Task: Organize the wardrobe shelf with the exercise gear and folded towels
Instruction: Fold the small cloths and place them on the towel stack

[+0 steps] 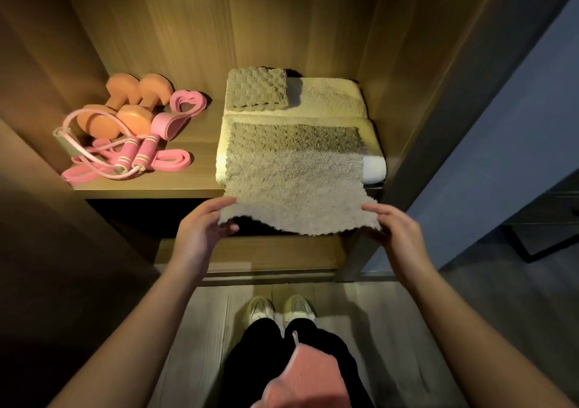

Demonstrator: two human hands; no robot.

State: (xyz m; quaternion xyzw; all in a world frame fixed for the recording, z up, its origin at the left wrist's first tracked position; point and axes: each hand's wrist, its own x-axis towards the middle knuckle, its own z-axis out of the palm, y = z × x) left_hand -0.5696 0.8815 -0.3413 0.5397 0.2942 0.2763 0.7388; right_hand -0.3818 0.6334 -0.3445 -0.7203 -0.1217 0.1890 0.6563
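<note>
A grey fluffy towel (pixel 294 185) lies spread over folded white towels (pixel 372 165) on the right of the wooden shelf (pixel 194 144), its near edge hanging past the shelf front. My left hand (pixel 203 226) pinches the towel's near left corner. My right hand (pixel 394 229) pinches the near right corner. A smaller folded grey towel (pixel 257 88) sits on a second white towel (pixel 332 97) at the back. On the shelf's left lie two orange dumbbells (pixel 131 107), a pink skipping rope (pixel 134 154) and pink resistance bands (pixel 185 102).
Wooden wardrobe walls (pixel 407 79) close in the shelf on both sides and behind. A lower shelf (pixel 250 254) sits below the front edge. My shoes (pixel 279 309) stand on the pale floor close to the wardrobe base.
</note>
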